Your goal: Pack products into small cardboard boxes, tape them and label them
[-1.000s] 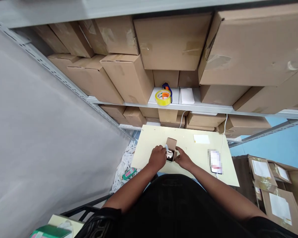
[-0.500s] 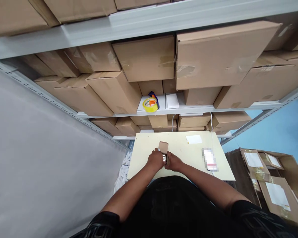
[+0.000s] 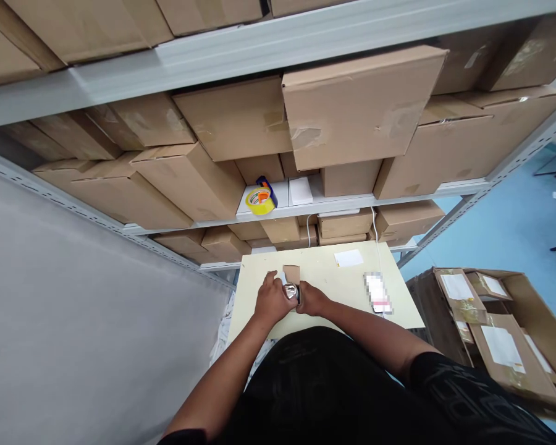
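Over the pale tabletop (image 3: pixel 254 272), my left hand (image 3: pixel 269 301) curls round a shiny silver object with a rounded end (image 3: pixel 290 290); its exact kind does not show. A bit of white material (image 3: pixel 283 277) lies by its fingers. My right hand (image 3: pixel 313 299) grips the side of a small cardboard box, whose raised brown flap (image 3: pixel 292 272) stands just beyond the silver object. The silver object is right at the box's opening; how much of it sits inside is hidden by the hands.
A phone-like item with a blurred screen (image 3: pixel 377 293) and a white paper (image 3: pixel 349 258) lie on the tabletop. Yellow tape (image 3: pixel 258 206) rests on the shelf edge (image 3: pixel 333 206) ahead, among cardboard boxes. A large open carton (image 3: pixel 532 303) holding boxes stands at right, a wall (image 3: pixel 88 309) at left.
More of the silver object now shows between my hands, and my left fingers have lifted and spread somewhat. The camera view has turned right, shifting everything leftward.
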`<state>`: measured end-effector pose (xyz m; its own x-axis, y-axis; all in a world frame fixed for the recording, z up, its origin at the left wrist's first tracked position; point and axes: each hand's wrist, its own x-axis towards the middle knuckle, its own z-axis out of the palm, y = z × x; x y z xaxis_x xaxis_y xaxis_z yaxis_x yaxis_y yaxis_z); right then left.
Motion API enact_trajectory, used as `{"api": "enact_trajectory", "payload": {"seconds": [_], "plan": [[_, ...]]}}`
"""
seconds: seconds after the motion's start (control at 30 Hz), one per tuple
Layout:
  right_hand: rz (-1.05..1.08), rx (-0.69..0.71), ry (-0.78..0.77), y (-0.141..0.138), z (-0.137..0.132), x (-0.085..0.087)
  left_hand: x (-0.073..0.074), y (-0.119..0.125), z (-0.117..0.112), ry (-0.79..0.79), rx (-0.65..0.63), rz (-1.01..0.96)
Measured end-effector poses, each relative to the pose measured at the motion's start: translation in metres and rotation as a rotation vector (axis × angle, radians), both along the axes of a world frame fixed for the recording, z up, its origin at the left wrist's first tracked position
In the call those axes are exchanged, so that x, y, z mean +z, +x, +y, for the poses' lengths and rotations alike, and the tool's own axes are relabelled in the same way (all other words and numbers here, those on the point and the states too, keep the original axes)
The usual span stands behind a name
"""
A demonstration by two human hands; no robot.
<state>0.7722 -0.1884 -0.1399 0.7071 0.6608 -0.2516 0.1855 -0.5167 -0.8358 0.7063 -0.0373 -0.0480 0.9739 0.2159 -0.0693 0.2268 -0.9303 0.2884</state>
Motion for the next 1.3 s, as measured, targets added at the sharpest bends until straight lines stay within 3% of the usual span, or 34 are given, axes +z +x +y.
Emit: {"api": "enact_trajectory", "payload": {"seconds": [0.23,0.37,0.53,0.63,0.73,0.8,0.9,0.97,1.07,1.3], "plan": [[-0.032,0.055,-0.031,0.013,-0.008,0.003,0.076,-0.009,0.005,-0.226,0.118,-0.204],[0.030,0.068,-0.028,0.020,-0.003,-0.001,0.097,-0.012,0.020,-0.444,0.263,-0.360],[0.044,0.010,0.090,0.023,-0.021,-0.008,0.096,-0.016,0.042,-0.913,0.234,-0.598],[-0.053,-0.154,0.108,0.015,-0.051,0.001,0.092,-0.017,0.053,-1.117,0.225,-0.635],[-0.020,-0.436,0.168,-0.004,-0.066,0.032,0.089,-0.013,0.061,-1.344,0.160,-0.614],[0.202,-0.504,0.330,-0.022,-0.056,0.060,0.089,-0.008,0.062,-1.503,0.097,-0.570],[0.691,-0.352,0.631,-0.046,-0.020,0.097,0.091,0.003,0.060,-1.696,0.029,-0.500],[0.909,-0.249,0.752,-0.058,0.004,0.114,0.091,0.009,0.058,-1.801,0.021,-0.461],[0.965,-0.304,0.863,-0.072,0.025,0.125,0.086,0.012,0.057,-1.860,0.052,-0.391],[0.624,-0.598,0.983,-0.100,0.042,0.130,0.062,-0.011,0.058,-1.606,-0.015,-0.169]]}}
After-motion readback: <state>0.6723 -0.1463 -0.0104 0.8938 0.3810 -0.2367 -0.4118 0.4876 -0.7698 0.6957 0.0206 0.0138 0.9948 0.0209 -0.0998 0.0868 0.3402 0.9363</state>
